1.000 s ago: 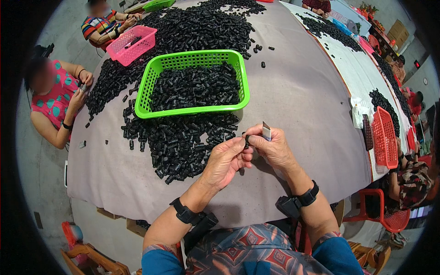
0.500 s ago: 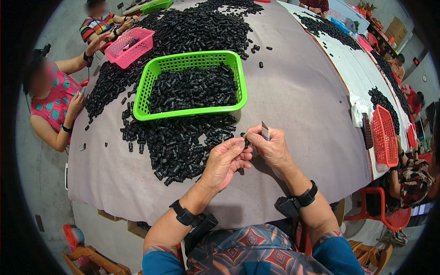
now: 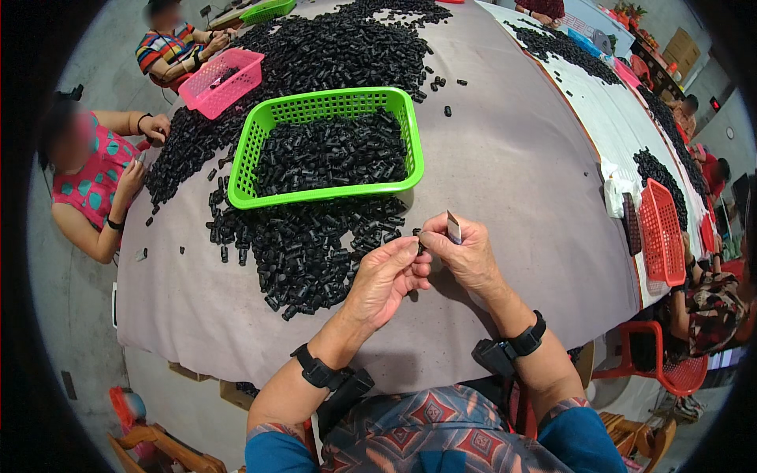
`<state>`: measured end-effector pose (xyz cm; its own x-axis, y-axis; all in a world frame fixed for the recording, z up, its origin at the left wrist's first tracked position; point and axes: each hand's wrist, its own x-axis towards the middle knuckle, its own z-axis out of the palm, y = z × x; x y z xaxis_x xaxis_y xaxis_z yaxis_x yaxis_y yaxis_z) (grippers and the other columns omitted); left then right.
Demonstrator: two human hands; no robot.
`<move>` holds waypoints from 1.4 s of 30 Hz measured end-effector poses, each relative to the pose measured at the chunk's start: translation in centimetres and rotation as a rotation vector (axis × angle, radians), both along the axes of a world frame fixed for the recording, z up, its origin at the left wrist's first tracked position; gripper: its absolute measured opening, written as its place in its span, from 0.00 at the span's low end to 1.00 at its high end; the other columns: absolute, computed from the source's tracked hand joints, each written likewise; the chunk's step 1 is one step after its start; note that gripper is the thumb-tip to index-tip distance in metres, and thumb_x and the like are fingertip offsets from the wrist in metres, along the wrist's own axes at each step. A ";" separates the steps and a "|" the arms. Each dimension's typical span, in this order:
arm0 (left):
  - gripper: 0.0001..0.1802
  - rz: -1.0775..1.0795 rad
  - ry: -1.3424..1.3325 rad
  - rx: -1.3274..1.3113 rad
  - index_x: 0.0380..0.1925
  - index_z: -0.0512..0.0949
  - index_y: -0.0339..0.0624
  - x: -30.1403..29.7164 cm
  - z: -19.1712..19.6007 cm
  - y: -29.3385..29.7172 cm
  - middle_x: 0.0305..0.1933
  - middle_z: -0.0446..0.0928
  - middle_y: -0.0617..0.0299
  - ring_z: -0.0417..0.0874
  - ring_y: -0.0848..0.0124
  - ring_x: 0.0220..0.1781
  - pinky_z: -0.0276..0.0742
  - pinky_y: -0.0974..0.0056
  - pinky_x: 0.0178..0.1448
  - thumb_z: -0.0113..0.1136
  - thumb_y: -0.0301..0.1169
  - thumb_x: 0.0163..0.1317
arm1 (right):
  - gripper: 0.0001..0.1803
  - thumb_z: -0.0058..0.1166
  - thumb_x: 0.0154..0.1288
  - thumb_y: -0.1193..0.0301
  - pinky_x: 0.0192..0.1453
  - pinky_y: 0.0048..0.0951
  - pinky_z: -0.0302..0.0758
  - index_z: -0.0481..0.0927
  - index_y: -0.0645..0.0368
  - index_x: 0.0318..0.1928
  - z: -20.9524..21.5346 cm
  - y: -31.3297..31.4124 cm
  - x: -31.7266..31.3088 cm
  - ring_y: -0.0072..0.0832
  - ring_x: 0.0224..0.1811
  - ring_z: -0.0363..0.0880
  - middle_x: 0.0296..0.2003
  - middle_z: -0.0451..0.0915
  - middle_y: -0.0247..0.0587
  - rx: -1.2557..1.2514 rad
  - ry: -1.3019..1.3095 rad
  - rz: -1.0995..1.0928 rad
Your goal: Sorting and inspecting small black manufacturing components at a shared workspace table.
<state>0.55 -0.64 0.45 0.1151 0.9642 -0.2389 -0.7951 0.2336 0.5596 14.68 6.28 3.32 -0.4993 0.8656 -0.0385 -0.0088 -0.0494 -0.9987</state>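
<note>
barely anything has shifted: the left hand [image 3: 389, 276] and right hand [image 3: 464, 251] still pinch 1 small black part [image 3: 419, 246] between their fingertips near the green basket [image 3: 331, 195]; the right also grips a thin flat strip [image 3: 454, 228]. work on that piece seems unfinished.

1. Small black parts [image 3: 303, 256]: plastic in look, smooth, semi-gloss with bright highlights.
2. Flat strip [image 3: 453, 228]: thin, smooth, metal in look.
3. Green basket [image 3: 331, 195]: moulded plastic, perforated walls, glossy rim.
4. Pink basket [image 3: 229, 96]: perforated plastic, satin sheen.
5. Red basket [image 3: 661, 234]: perforated plastic, smooth.
6. Table cover [image 3: 512, 150]: grey cloth, matt, lightly creased.
7. White bag [image 3: 620, 191]: thin plastic film, crumpled.
8. Wrist straps [image 3: 527, 340]: black, matt; material uncertain.
9. Patterned garment [image 3: 432, 414]: cloth, matt, folded.
10. Brown chair [image 3: 169, 448]: wood, smooth, slight sheen.
11. Red chair [image 3: 684, 376]: moulded plastic, glossy.
12. Carton [image 3: 683, 54]: cardboard, matt.
</note>
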 end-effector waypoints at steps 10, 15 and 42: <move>0.10 -0.010 -0.009 -0.017 0.42 0.74 0.36 0.0 -0.1 0.0 0.34 0.77 0.61 0.77 0.75 0.33 0.80 0.70 0.34 0.53 0.30 0.65 | 0.05 0.55 0.60 0.74 0.33 0.18 0.69 0.78 0.63 0.30 -0.6 0.1 0.0 0.12 0.28 0.71 0.24 0.76 0.27 0.086 -0.029 -0.012; 0.09 -0.055 -0.060 -0.014 0.42 0.74 0.37 0.0 -0.4 0.1 0.33 0.76 0.63 0.76 0.76 0.32 0.79 0.71 0.34 0.54 0.30 0.65 | 0.06 0.54 0.61 0.73 0.32 0.18 0.69 0.78 0.63 0.31 -0.8 0.2 0.1 0.12 0.28 0.71 0.23 0.76 0.27 0.132 -0.027 0.001; 0.06 0.087 -0.093 -0.009 0.41 0.73 0.41 -0.4 -0.3 0.2 0.34 0.75 0.64 0.76 0.77 0.34 0.80 0.71 0.36 0.52 0.29 0.66 | 0.10 0.58 0.58 0.66 0.28 0.29 0.72 0.80 0.61 0.32 -0.4 0.5 0.5 0.31 0.23 0.77 0.25 0.79 0.42 0.596 -0.328 0.083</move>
<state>0.12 -0.45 0.11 0.0533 0.9694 -0.2395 -0.8610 0.1661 0.4807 15.17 6.82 2.96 -0.6085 0.7453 0.2724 0.2786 0.5221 -0.8061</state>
